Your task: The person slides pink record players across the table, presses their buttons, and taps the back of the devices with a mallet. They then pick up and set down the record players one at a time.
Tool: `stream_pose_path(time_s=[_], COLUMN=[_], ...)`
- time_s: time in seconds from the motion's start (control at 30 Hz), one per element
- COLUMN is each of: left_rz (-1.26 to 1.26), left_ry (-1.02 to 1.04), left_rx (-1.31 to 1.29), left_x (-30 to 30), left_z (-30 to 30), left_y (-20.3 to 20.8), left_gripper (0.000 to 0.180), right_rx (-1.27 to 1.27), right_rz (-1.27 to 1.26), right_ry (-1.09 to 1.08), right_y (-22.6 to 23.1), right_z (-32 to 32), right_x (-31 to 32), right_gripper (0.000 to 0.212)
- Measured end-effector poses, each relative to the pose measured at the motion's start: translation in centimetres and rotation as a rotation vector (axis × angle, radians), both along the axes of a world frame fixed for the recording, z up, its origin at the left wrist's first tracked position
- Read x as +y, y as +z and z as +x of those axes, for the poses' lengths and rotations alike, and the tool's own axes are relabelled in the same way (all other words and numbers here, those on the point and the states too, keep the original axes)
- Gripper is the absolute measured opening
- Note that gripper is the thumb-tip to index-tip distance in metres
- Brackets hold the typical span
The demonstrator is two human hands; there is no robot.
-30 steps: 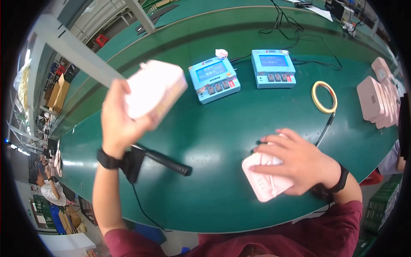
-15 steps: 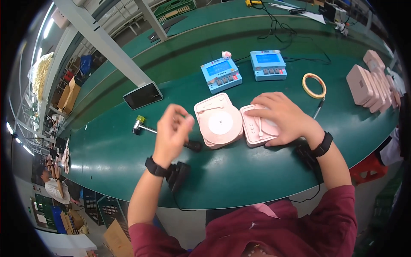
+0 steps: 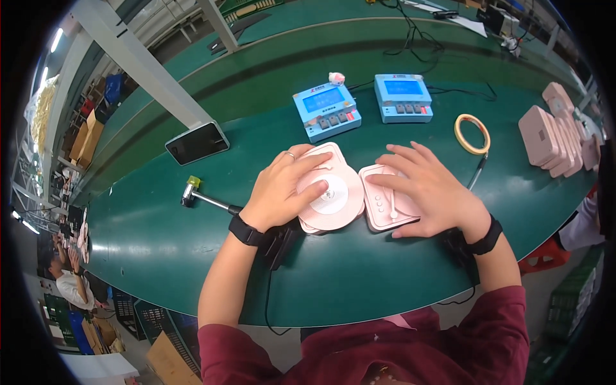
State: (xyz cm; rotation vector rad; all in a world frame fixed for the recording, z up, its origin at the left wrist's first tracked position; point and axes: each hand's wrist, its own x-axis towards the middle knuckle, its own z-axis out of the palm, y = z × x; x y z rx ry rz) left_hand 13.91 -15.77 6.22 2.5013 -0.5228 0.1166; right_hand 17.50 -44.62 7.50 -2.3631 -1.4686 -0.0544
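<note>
Two pink miniature record players lie side by side on the green table. My left hand (image 3: 285, 190) rests on the left player (image 3: 346, 204), its thumb on the white centre of the disc and a finger along the tonearm side. These fingers are stretched out; part of the player's left side is hidden under them. Over the right player (image 3: 380, 215) lies my right hand (image 3: 436, 192), fingers spread, thumb at the near edge. It covers much of that player's disc, while the tonearm and small round knobs show. Both wrists wear black straps.
Behind the players stand two blue devices with screens (image 3: 326, 110) (image 3: 403, 97). A phone (image 3: 197, 144) and a hammer-like tool (image 3: 215, 201) lie left. To the right are a tape roll (image 3: 471, 134), a thin rod-like tool (image 3: 478, 171) and several stacked pink cases (image 3: 545, 138).
My left hand has come down from the air beside the left player onto its top. My right hand stays on the right player, its fingers spread wider.
</note>
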Motion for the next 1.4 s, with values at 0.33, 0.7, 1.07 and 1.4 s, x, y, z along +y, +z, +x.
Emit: stream_pose_path(time_s=[0.33, 0.7, 1.07, 1.4], left_rz=[-0.055, -0.067, -0.059, 0.012], left_ry=[0.015, 0.036, 0.06, 0.054], left_rx=[-0.099, -0.091, -0.071, -0.095], left_x=[0.3, 0.2, 0.0, 0.1], left_z=[0.2, 0.2, 0.2, 0.1], left_y=[-1.1, -1.3, -1.2, -1.1], left_gripper=[0.043, 0.04, 0.039, 0.046], right_rx=[0.008, -0.01, -0.016, -0.093], right_rz=[-0.026, -0.012, -0.013, -0.006], right_ry=[-0.048, -0.051, -0.052, -0.054], right_y=[-0.4, -0.8, -0.8, -0.9], right_z=[-0.1, -0.1, -0.1, -0.3], right_x=[0.3, 0.3, 0.3, 0.2], right_gripper=[0.083, 0.082, 0.082, 0.08])
